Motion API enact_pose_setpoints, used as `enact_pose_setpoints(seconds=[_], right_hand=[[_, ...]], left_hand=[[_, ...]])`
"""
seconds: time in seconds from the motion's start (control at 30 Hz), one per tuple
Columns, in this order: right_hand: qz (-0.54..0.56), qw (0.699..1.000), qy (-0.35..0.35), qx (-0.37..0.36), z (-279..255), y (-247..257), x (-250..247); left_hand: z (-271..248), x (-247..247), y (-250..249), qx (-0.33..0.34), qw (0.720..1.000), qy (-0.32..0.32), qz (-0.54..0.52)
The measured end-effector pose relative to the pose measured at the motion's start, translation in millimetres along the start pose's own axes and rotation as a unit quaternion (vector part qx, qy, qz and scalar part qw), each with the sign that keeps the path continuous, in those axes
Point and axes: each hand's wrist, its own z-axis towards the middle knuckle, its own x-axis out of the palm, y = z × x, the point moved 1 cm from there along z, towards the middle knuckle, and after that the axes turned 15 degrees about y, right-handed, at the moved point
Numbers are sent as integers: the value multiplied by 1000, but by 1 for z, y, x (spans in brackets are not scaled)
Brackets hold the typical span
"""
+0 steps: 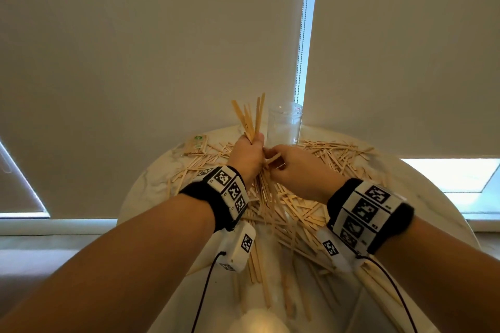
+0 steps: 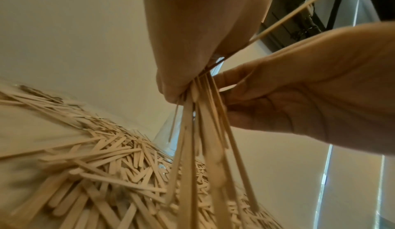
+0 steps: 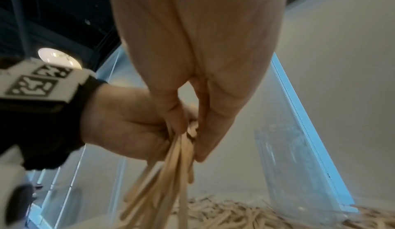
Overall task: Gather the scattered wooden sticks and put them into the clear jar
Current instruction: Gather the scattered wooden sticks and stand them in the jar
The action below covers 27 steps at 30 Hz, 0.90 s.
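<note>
My left hand (image 1: 250, 150) grips an upright bundle of wooden sticks (image 1: 251, 117) above the middle of the table, just left of the clear jar (image 1: 284, 123). The bundle's lower ends hang below the fist (image 2: 198, 131). My right hand (image 1: 274, 159) is right beside the left, its fingers pinching sticks at the bundle's base (image 3: 186, 141). The jar stands upright at the table's far edge and looks empty. Many loose sticks (image 1: 284, 205) lie scattered over the tabletop (image 2: 102, 165).
The round marble table (image 1: 151, 181) stands against window blinds, with a bead chain (image 1: 301, 48) hanging behind the jar. A packet of sticks (image 1: 196, 144) lies at the far left. Cabled wrist cameras hang under both forearms, and loose sticks reach the near edge.
</note>
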Motion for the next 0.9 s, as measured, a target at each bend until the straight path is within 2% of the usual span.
enact_pose_setpoints(seconds=[0.1, 0.27, 0.43, 0.53, 0.6, 0.7, 0.8, 0.9], right_hand=[[24, 999, 8, -27, -9, 5, 1], [-46, 991, -104, -69, -16, 8, -3], [41, 980, -174, -86, -24, 9, -17], [-22, 990, -137, -24, -21, 3, -27], [-66, 993, -98, 10, -15, 1, -26], [-110, 989, -100, 22, -2, 6, -22], [-154, 979, -131, 22, 5, 12, -23], [-184, 977, -106, -8, -1, 13, -26]], left_hand=[[3, -1, -1, 8, 999, -34, -5], [3, 1, 1, 10, 999, -11, -50], [3, -16, 2, 48, 990, -34, -128], [-3, -23, 1, 82, 987, 0, -135], [-10, -15, -4, 85, 989, 60, -109], [-20, 3, -8, 77, 986, 130, -75], [-22, 13, -9, 106, 986, 116, -52], [-21, 11, -8, 119, 988, 93, -43]])
